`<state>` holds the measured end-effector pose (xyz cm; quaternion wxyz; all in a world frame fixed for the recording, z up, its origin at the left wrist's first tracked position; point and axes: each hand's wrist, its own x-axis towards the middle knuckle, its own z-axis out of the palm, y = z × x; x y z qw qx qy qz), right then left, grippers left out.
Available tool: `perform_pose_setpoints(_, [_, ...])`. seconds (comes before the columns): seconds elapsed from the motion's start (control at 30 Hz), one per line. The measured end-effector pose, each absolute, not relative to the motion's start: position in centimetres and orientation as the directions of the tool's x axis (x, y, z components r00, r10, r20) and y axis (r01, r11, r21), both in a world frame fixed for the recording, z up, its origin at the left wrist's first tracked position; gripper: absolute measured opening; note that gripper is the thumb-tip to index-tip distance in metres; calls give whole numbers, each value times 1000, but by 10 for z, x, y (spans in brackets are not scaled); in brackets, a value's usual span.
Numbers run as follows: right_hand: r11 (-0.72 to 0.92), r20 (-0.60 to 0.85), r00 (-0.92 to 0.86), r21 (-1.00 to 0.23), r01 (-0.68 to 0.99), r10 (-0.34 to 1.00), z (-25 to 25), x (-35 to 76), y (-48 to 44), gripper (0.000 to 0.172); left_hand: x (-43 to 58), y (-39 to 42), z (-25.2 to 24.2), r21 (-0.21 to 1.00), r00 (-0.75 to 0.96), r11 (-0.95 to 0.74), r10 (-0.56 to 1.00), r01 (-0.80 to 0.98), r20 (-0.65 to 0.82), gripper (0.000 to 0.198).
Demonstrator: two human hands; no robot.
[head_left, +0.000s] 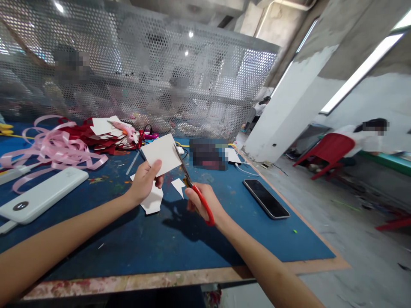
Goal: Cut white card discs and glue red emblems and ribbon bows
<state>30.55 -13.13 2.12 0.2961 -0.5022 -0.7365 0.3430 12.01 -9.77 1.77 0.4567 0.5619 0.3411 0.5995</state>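
Note:
My left hand [146,182] pinches a square of white card [162,155] by its lower edge, thumb on top. In my right hand [204,201] is a pair of scissors [205,204] with red handles. Their blades point up and away from me and lie at the card's right edge; how far they are apart is hard to tell. Below the card, another white card piece [153,201] with cut corners lies on the blue table mat, partly hidden by my left hand. A small pointed white scrap [178,187] rests between my hands.
Pink ribbon [61,147] and a pile of red and white pieces [109,132] lie at the back left. A white power bank [45,194] sits left, a phone [266,198] right. Behind stands a perforated metal screen [144,72]. People sit beyond it and at right.

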Motion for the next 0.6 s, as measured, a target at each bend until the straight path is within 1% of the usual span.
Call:
perform_pose_setpoints(0.07, [279, 102, -346, -813, 511, 933, 20, 307, -129, 33, 120, -98, 18, 928, 71, -342, 932, -149, 355, 42])
perform_pose_setpoints(0.17, [353, 175, -372, -797, 489, 912, 18, 309, -124, 34, 122, -100, 16, 939, 168, -341, 924, -51, 345, 47])
perform_pose_setpoints(0.27, [416, 241, -386, -773, 478, 891, 19, 309, -122, 37, 124, -104, 15, 935, 256, -353, 905, 10, 339, 51])
perform_pose_setpoints(0.37, [448, 267, -397, -749, 488, 878, 20, 308, -123, 43, 125, -107, 15, 928, 279, -372, 894, 29, 350, 52])
perform_pose_setpoints(0.5, [403, 218, -394, -779, 481, 893, 19, 306, -128, 52, 125, -107, 17, 929, 291, -370, 891, 15, 350, 51])
perform_pose_setpoints(0.6, [334, 176, -351, -821, 463, 920, 16, 305, -131, 54, 125, -106, 17, 935, 284, -354, 896, -13, 343, 50])
